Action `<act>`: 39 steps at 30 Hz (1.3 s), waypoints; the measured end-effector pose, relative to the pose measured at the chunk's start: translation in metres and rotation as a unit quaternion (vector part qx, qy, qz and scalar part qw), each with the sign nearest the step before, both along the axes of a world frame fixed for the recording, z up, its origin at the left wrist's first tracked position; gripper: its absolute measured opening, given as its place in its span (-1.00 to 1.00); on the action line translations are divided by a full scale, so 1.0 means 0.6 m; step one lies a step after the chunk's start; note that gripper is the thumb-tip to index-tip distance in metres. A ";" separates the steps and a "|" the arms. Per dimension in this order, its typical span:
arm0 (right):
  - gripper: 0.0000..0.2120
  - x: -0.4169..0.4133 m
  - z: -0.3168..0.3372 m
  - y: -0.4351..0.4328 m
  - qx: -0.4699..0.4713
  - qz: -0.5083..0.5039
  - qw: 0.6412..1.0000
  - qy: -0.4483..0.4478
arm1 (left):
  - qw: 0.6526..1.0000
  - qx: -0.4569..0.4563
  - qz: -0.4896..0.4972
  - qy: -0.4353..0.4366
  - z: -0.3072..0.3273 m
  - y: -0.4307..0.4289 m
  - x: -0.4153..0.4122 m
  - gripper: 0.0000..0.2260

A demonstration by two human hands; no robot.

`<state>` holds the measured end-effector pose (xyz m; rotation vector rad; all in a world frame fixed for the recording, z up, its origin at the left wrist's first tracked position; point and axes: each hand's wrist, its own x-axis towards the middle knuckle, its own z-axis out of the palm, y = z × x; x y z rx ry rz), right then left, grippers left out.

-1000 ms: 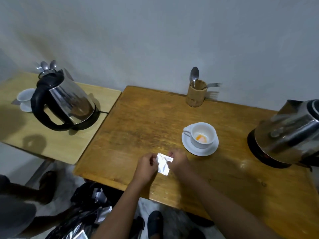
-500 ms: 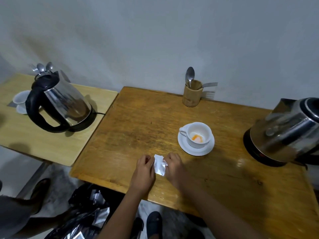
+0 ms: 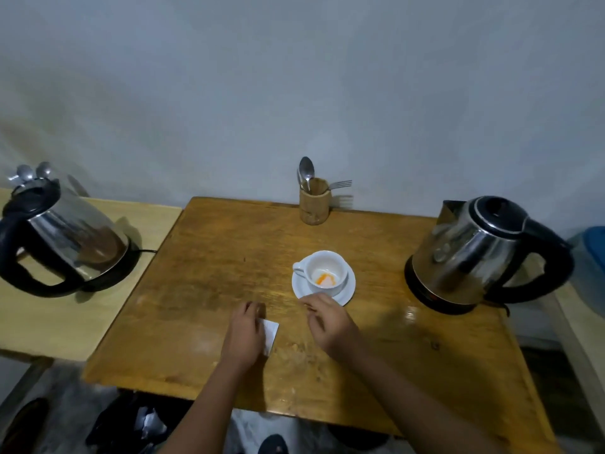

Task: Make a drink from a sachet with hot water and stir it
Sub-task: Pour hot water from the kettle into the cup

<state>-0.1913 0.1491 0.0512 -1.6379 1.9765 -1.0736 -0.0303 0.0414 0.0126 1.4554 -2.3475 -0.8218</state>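
Pinning sachet (image 3: 271,334) under left hand (image 3: 244,335), right hand (image 3: 327,324) empty beside cup (image 3: 325,271)

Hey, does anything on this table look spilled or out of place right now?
Pale crumbs or powder lie scattered on the brown wooden table between the left hand and right hand, beside the white foil sachet; it looks like spillage.

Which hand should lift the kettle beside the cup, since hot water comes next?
Right. The right hand is empty, nearer that kettle; the left hand holds the sachet.
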 end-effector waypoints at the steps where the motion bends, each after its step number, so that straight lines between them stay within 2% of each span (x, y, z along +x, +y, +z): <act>1: -0.75 -0.018 0.021 0.003 -0.019 -0.024 0.999 -0.013 | 1.000 0.008 0.011 0.009 0.008 -0.003 -0.015 -0.73; 4: -0.79 -0.088 0.093 0.031 -0.102 -0.119 0.987 -0.022 | 0.997 0.040 0.026 0.061 0.033 -0.014 -0.073 -0.67; 6: -0.80 -0.142 0.143 0.062 -0.177 -0.208 0.962 0.011 | 0.994 0.062 0.033 0.088 0.046 -0.024 -0.109 -0.65; 8: -0.82 -0.199 0.184 0.095 -0.218 -0.322 0.921 0.026 | 0.989 0.080 0.043 0.115 0.053 -0.037 -0.139 -0.65; 12: -0.79 -0.303 0.214 0.161 -0.290 -0.515 0.807 0.024 | 0.965 0.146 0.069 0.205 0.056 -0.046 -0.175 -0.73; 14: -0.74 -0.343 0.205 0.186 -0.264 -0.573 0.775 -0.041 | 0.949 0.187 0.092 0.237 0.054 -0.045 -0.183 -0.75; 16: -0.69 -0.368 0.183 0.198 -0.208 -0.598 0.756 -0.167 | 0.934 0.208 0.124 0.264 0.042 -0.047 -0.188 -0.73; 18: -0.64 -0.376 0.157 0.201 -0.148 -0.586 0.753 -0.260 | 0.925 0.214 0.150 0.278 0.030 -0.050 -0.192 -0.74; 20: -0.61 -0.376 0.142 0.200 -0.129 -0.583 0.755 -0.271 | 0.920 0.217 0.160 0.284 0.021 -0.054 -0.195 -0.76; 27: -0.66 -0.374 0.140 0.199 -0.174 -0.558 0.760 -0.285 | 0.913 0.224 0.164 0.298 0.002 -0.062 -0.201 -0.80; 31: -0.58 -0.368 0.122 0.200 -0.182 -0.540 0.769 -0.290 | 0.913 0.224 0.157 0.304 -0.003 -0.063 -0.201 -0.83; 35: -0.60 -0.368 0.104 0.202 -0.213 -0.510 0.762 -0.336 | 0.911 0.222 0.163 0.307 -0.007 -0.062 -0.204 -0.84; 39: -0.71 -0.376 0.092 0.195 -0.232 -0.526 0.730 -0.369 | 0.911 0.220 0.163 0.309 -0.011 -0.063 -0.203 -0.84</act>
